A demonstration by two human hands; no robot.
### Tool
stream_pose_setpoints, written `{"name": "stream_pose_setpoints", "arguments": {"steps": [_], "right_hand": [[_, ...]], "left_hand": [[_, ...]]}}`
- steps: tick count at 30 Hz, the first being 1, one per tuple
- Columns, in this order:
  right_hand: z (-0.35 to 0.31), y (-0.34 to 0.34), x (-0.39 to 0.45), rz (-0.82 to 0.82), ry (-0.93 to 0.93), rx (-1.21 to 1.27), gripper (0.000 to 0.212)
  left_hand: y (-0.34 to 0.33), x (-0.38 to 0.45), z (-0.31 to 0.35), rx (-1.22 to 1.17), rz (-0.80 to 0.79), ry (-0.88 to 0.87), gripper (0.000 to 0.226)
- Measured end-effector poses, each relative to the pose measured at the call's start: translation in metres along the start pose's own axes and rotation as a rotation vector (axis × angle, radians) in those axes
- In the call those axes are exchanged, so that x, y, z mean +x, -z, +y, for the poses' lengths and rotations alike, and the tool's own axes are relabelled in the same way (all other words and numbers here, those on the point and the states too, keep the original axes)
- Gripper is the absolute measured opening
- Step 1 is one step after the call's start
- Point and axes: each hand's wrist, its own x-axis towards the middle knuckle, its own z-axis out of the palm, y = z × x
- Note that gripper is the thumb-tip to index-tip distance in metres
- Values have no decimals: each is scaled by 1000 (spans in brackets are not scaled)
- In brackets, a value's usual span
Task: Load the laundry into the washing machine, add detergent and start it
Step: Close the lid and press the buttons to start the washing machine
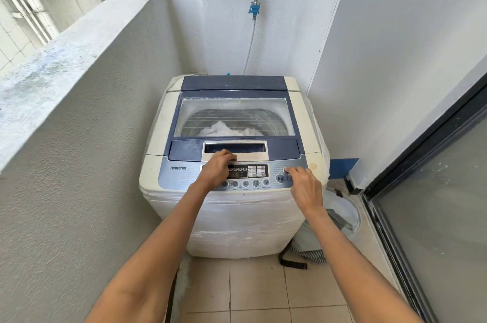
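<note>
Resting on the control panel (184, 177) of the washing machine (237, 217), the left hand (217, 168) is seen with fingers curled, holding nothing. White laundry (224, 129) lies under the closed lid (234, 114). The right hand (305, 187) presses a button (286, 170) with one fingertip, its other fingers loosely bent.

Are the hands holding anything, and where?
Left hand curls its fingers on the lid handle of the washing machine. Right hand holds nothing; one finger touches a panel button.
</note>
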Motion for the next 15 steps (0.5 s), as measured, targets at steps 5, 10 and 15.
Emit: {"name": "stream_pose_setpoints", "arguments": {"steps": [5, 10, 15], "right_hand": [[2, -4, 1, 28, -10, -3, 37], [3, -10, -1, 66, -65, 49, 44], [5, -15, -2, 101, -104, 333, 54]], "left_hand": [[9, 0, -2, -237, -29, 78, 49], [14, 0, -6, -334, -63, 87, 34], [2, -2, 0, -365, -61, 23, 33]]}}
